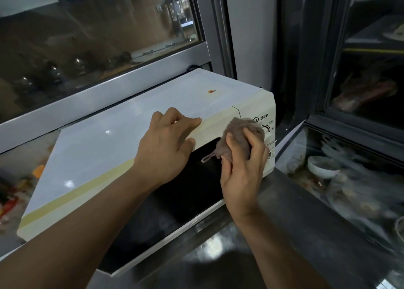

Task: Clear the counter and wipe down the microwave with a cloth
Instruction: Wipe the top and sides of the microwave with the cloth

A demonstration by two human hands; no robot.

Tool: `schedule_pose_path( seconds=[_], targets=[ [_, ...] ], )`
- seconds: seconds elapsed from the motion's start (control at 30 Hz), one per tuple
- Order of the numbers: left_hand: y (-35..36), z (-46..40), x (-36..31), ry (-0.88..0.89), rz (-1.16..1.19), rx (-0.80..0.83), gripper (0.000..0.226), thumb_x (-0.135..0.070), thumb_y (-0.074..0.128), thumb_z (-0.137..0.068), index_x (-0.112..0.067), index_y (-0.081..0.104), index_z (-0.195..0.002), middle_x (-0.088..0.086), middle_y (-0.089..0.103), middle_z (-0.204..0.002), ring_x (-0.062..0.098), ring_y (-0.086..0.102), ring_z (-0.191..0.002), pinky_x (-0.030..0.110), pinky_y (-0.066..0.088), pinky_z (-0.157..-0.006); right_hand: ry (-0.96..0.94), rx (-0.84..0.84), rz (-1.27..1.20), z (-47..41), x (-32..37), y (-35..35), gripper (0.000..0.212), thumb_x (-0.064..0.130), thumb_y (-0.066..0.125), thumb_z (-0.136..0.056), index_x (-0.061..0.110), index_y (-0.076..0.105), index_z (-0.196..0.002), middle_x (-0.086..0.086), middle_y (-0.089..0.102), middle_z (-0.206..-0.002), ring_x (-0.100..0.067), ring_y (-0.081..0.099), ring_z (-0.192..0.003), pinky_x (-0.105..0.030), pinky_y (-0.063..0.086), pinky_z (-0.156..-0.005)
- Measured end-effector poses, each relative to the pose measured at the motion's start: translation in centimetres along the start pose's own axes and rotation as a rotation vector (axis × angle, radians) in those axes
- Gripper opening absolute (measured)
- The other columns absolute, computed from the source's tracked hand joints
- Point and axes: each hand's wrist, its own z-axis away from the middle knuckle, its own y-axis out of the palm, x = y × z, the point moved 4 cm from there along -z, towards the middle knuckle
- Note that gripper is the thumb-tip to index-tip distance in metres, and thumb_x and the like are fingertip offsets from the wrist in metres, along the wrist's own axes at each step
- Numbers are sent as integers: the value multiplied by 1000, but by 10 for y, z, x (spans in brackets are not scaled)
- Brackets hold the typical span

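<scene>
A white microwave (pixel 105 140) with a dark glass door stands on a steel counter (pixel 295 218) below a window. My left hand (pixel 166 149) rests flat on the front top edge of the microwave, fingers spread, holding nothing. My right hand (pixel 242 173) grips a bunched brown cloth (pixel 240 133) and presses it against the microwave's front, at the seam between the door and the control panel. The cloth covers part of the panel's dials.
A large window with a grey frame (pixel 109 85) runs behind the microwave. To the right is a glass-fronted cabinet (pixel 358 179) holding white bowls and dishes. Blurred colourful items lie at the far left beyond the microwave.
</scene>
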Motion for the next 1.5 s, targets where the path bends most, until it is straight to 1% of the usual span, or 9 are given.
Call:
schedule_pose_path(
  seconds=[0.23,0.33,0.5,0.67,0.9,1.0,1.3,1.43,1.5],
  targets=[
    [1,0,-1,22,-24,-20,41,-20,51,-89,-25,55,-130,-7,46,-105,15,37,-101,29,37,-69,279,184,-44,79,-56,12,42,4,63,-84,-4,51,-123,-33,40,-129,-43,52,-114,-44,50,-94],
    [0,1,-2,28,-51,-28,47,-27,43,-84,-24,54,-130,-4,48,-107,16,38,-100,27,35,-68,419,284,-18,99,-68,10,28,4,61,-86,-7,55,-111,-29,38,-134,-41,51,-119,-35,43,-99],
    [1,0,-1,14,-37,-32,49,-29,41,-82,-26,55,-129,-6,47,-105,15,37,-99,27,36,-65,296,96,-189,58,-40,-10,26,-1,60,-83,-9,56,-108,-26,47,-126,-30,50,-119,-19,41,-100],
    [1,-1,-1,9,-35,-30,50,-30,41,-81,-26,55,-129,-9,44,-102,15,37,-99,28,35,-65,158,-78,-216,-9,0,-12,30,3,70,-80,-4,59,-106,-18,61,-113,-29,59,-111,-32,51,-92],
    [0,-1,-1,13,-29,-27,48,-27,42,-82,-24,56,-128,-6,47,-103,18,39,-99,29,38,-65,313,75,-276,37,-24,-1,36,-9,64,-80,-13,51,-113,-25,41,-129,-31,45,-125,-50,50,-94],
    [0,-1,-2,10,-30,-30,46,-26,44,-84,-25,56,-128,-7,47,-103,16,38,-99,28,36,-65,314,117,-290,35,-23,-11,37,-14,63,-78,-9,50,-113,-20,42,-130,-28,44,-127,-46,46,-99],
    [-1,-1,-2,21,-31,-17,38,-22,48,-83,-26,58,-120,-6,46,-101,20,39,-96,28,36,-59,245,189,-19,-27,39,4,53,8,53,-90,2,38,-140,-17,18,-150,-30,21,-141,-46,35,-110],
    [1,0,1,18,-24,-21,41,-17,55,-87,-27,56,-127,-6,47,-104,18,38,-98,29,39,-63,257,170,-1,-62,1,-2,48,-1,57,-83,6,42,-128,-14,21,-147,-28,35,-133,-42,40,-105],
    [2,0,1,20,-20,-29,42,-16,56,-87,-26,56,-127,-6,48,-105,17,38,-98,28,37,-63,330,165,-11,-87,-25,-7,36,-3,51,-85,4,42,-120,-14,28,-141,-26,46,-120,-26,45,-91]
  ],
)
